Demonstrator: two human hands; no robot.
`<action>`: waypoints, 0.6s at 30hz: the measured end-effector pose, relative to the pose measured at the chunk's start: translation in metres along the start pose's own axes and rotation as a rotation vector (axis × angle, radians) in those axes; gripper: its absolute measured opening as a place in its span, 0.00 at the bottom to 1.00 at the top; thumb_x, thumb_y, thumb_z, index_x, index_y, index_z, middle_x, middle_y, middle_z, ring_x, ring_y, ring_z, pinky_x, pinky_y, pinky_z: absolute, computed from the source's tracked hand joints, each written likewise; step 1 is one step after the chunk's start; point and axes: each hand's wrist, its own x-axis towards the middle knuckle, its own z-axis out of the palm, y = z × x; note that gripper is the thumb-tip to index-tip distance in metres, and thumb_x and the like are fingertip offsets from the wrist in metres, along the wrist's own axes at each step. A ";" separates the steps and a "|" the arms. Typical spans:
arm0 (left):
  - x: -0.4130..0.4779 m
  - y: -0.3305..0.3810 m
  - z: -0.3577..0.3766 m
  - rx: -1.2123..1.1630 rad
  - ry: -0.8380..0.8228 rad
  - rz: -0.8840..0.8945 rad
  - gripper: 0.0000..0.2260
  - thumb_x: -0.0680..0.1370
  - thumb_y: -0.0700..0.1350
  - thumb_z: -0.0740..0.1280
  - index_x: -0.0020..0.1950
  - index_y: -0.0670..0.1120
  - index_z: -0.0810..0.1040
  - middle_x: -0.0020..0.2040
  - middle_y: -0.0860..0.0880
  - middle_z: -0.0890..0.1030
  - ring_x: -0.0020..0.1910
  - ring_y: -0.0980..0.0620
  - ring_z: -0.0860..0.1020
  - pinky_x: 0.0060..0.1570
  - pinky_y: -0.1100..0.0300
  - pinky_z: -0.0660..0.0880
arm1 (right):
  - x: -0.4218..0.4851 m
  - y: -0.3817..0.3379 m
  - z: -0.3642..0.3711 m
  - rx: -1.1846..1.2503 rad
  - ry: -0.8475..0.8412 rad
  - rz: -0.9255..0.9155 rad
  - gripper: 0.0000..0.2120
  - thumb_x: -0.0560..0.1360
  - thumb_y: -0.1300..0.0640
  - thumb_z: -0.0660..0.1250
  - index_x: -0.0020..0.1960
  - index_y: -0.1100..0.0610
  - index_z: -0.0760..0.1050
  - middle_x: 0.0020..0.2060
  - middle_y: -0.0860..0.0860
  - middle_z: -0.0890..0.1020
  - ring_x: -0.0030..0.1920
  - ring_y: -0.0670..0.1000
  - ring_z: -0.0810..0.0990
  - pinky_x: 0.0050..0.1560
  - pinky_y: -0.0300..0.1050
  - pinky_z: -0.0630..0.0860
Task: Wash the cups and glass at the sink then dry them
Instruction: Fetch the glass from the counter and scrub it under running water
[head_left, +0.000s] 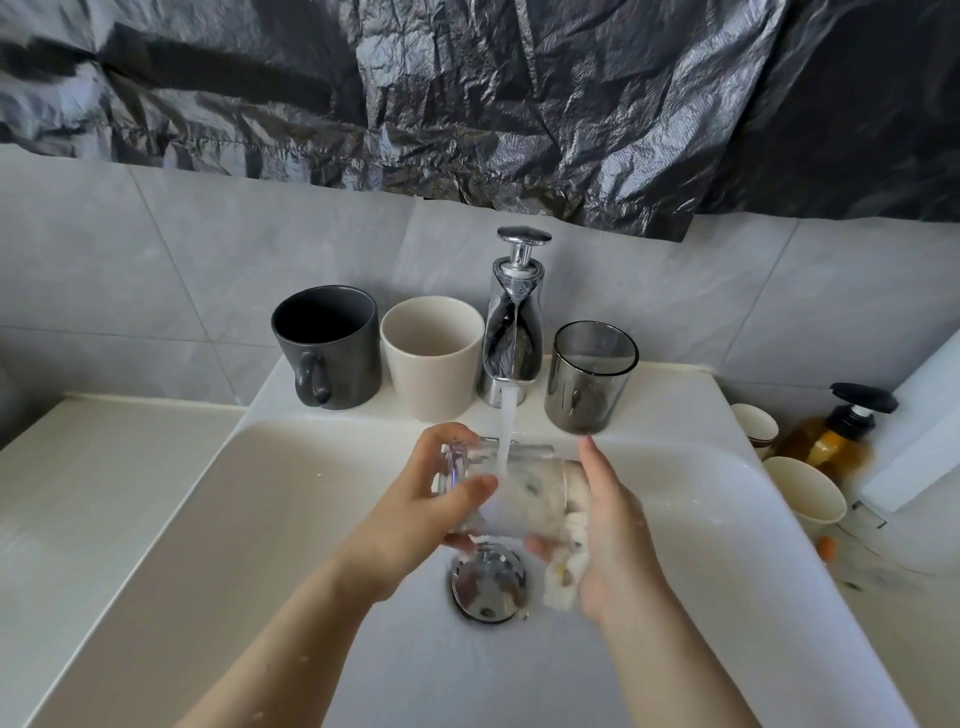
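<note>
A clear glass lies on its side over the middle of the sink, just above the drain plug. Its base points to 9 o'clock and its mouth to 3 o'clock. The left hand wraps thumb and fingers round the base end. The right hand holds a pale cloth that is stuffed into the mouth of the glass, with one finger straight up. Water runs from the tap at 12 o'clock onto the glass. On the ledge stand a dark mug and a beige cup at 11 o'clock, and a smoked tumbler at 1 o'clock. A soap bottle stands on the bench at 3 o'clock.
</note>
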 end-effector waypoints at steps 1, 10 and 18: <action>0.000 0.000 -0.001 0.001 -0.033 -0.002 0.19 0.68 0.43 0.72 0.55 0.52 0.69 0.47 0.47 0.74 0.37 0.50 0.78 0.36 0.57 0.78 | 0.004 0.002 -0.002 -0.047 0.123 -0.104 0.21 0.72 0.41 0.65 0.32 0.58 0.75 0.28 0.55 0.74 0.31 0.56 0.73 0.26 0.37 0.60; -0.009 0.014 0.010 0.126 0.038 -0.093 0.15 0.70 0.49 0.71 0.55 0.52 0.73 0.46 0.46 0.76 0.36 0.48 0.78 0.30 0.60 0.75 | -0.007 -0.001 -0.008 -0.326 0.282 -0.386 0.20 0.75 0.54 0.66 0.27 0.56 0.65 0.19 0.46 0.68 0.30 0.51 0.65 0.33 0.46 0.62; -0.017 0.023 0.008 0.142 0.128 -0.295 0.07 0.79 0.52 0.63 0.54 0.50 0.71 0.45 0.43 0.75 0.33 0.47 0.73 0.33 0.58 0.76 | -0.024 -0.010 -0.015 -0.455 0.232 -0.439 0.09 0.74 0.53 0.67 0.37 0.54 0.77 0.35 0.46 0.81 0.39 0.47 0.76 0.38 0.37 0.69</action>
